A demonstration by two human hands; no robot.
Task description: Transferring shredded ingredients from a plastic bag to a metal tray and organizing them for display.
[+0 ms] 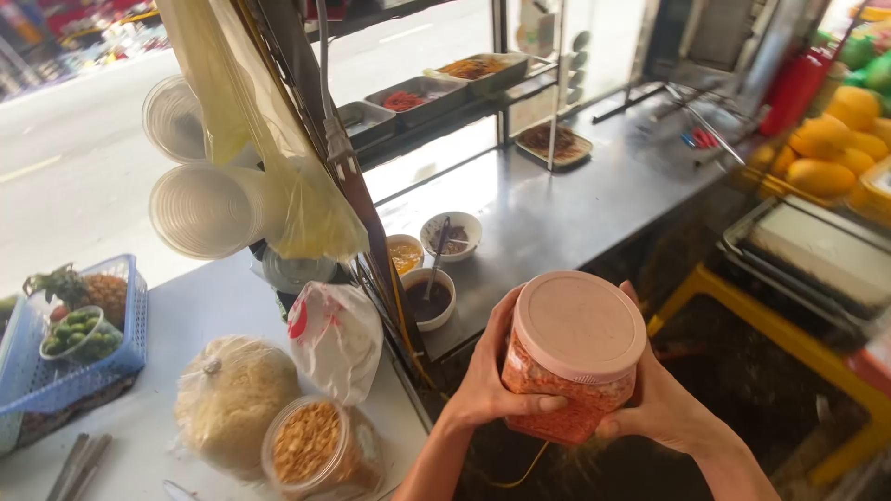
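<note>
A clear plastic jar (566,390) full of orange-red shredded food, closed with a pale pink lid (580,325), is held up in front of me over the gap beside the steel counter. My left hand (487,376) wraps the jar's left side with the thumb across its front. My right hand (659,399) cups its right side and underside. Both hands grip the jar body below the lid.
Steel counter (557,209) holds three small sauce bowls (432,297) and metal trays (422,93) of toppings. On the white table (200,306) lie a bag of noodles (232,399), a peanut tub (311,445) and a blue basket (56,371) with pineapple. Stacked plastic cups (200,209) hang left. Mangoes (835,139) right.
</note>
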